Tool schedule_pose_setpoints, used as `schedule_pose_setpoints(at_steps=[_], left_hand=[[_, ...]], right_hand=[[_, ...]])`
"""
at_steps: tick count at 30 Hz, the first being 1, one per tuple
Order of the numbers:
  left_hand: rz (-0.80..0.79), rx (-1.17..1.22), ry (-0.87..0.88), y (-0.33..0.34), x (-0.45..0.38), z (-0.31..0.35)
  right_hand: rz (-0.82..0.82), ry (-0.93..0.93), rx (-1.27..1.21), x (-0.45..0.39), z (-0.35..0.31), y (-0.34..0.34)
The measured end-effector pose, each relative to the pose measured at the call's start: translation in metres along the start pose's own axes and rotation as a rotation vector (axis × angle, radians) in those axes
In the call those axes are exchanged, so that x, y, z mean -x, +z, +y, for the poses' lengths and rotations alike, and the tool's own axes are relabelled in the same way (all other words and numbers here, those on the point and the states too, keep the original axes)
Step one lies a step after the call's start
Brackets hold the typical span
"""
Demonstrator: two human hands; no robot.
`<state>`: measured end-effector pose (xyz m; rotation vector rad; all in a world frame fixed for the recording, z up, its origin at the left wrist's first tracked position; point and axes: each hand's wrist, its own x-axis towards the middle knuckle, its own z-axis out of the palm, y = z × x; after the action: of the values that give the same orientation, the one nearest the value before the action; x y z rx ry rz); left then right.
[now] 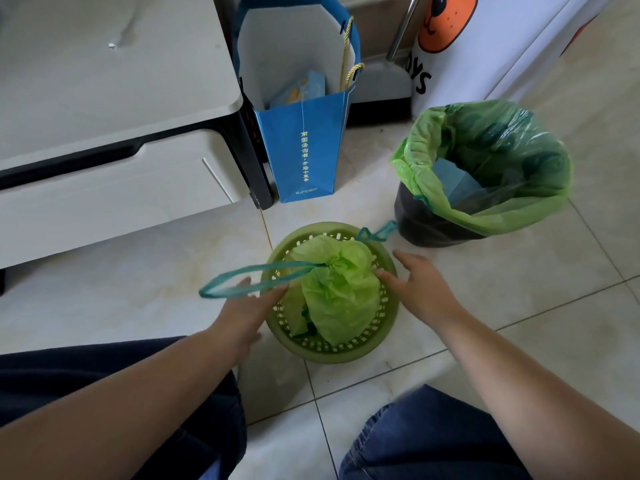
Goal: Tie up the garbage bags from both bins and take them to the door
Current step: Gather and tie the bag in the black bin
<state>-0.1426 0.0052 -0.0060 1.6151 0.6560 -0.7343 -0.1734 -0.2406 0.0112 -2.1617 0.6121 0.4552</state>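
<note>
The tiled floor (519, 306) takes up most of the view, with open tile at 3 o'clock and at 9 o'clock of the lower bin. A white cabinet (104, 116) with a dark frame fills the 10 o'clock corner; its rounded corner edge sits just beside a blue paper bag (304, 150) standing open at 12 o'clock. A white appliance (502, 46) with an orange print stands at 1 o'clock.

At 2 o'clock stands the dark bin (426, 223), lined with a green garbage bag (485, 161) whose mouth is open and folded over the rim; something pale blue lies inside. A strip of bare tile separates it from the green basket bin (332, 344), which sits near the centre, slightly toward 6 o'clock. Inside that perforated bin is the cinched garbage bag (339, 289), its neck gathered at the top. One teal drawstring loop (242, 282) stretches out toward 9 o'clock past the bin's rim; a second teal loop (377, 233) lies over the rim toward 1 o'clock, reaching almost to the dark bin.

The left hand (249, 306) reaches in from 7 o'clock, fingers extended and relaxed, lying under the long loop at the bin's rim, without a visible grip. The right hand (419, 282) comes from 4 o'clock, fingers spread apart, one fingertip at the side of the cinched bag and closed on nothing.
</note>
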Motion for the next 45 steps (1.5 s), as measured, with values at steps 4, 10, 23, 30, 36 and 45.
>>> schedule_pose_setpoints(at_steps=[4,10,23,30,36,45], left_hand=[[0.024,0.219,-0.149,0.008,-0.007,-0.034],[0.166,0.309,-0.086,0.005,-0.021,-0.038],[0.273,0.346,0.059,-0.016,-0.065,0.013],[0.307,0.663,-0.137,0.003,-0.042,-0.018],[-0.169,0.451,-0.489,0.093,0.027,-0.059],[-0.324,0.273,-0.182,0.217,-0.011,0.034]], right_hand=[[-0.074,0.199,-0.222,0.006,0.018,0.023],[0.0,0.197,-0.326,-0.01,0.034,0.039],[-0.039,0.147,-0.669,-0.055,-0.013,0.058],[-0.143,0.08,-0.268,-0.047,0.004,0.012],[-0.158,0.231,-0.287,-0.021,0.06,-0.069],[0.174,0.427,-0.746,-0.019,0.118,-0.134]])
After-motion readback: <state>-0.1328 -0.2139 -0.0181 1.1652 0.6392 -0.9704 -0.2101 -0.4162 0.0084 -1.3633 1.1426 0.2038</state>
